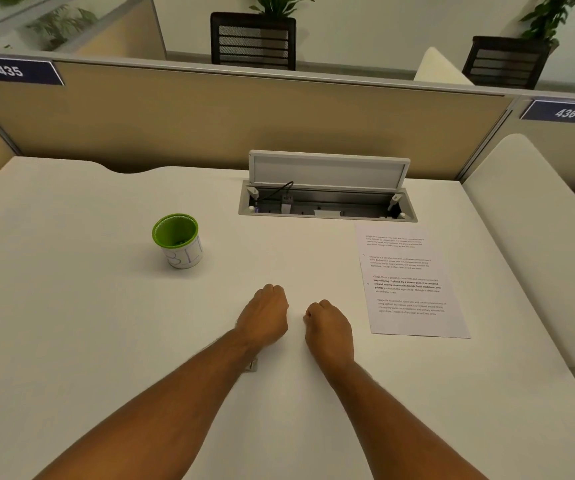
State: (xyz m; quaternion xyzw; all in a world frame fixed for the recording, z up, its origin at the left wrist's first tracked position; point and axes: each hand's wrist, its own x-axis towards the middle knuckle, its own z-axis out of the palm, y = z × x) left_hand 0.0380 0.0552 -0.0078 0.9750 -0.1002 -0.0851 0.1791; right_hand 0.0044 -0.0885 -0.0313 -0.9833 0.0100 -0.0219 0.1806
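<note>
Left hand [265, 315] and right hand [329, 327] rest knuckles-up on the desk [106, 341], on the person's side of the cable hatch [327, 206] and roughly in line with its left half. Each is clenched, fingers tucked under, and nothing shows in either grasp. They lie just beside each other with a narrow gap between, which reads as a parked, ready pose rather than a reach.

A sheet of paper [414, 289] lies flat on the near side of the hatch, below its right end, close to the right hand but not touching it. Its print faces the person, probably so it can be read or picked up from the seat. A cup [178, 242] with a green rim stands upright to the left of the hatch and a little nearer the person, well apart from the left hand. Its mouth is open, likely to take or give up small items; what lies at its bottom is too dim to tell.

The hatch lid [327, 169] stands propped open, it seems to let a dark cable [280, 188] reach the sockets inside
</note>
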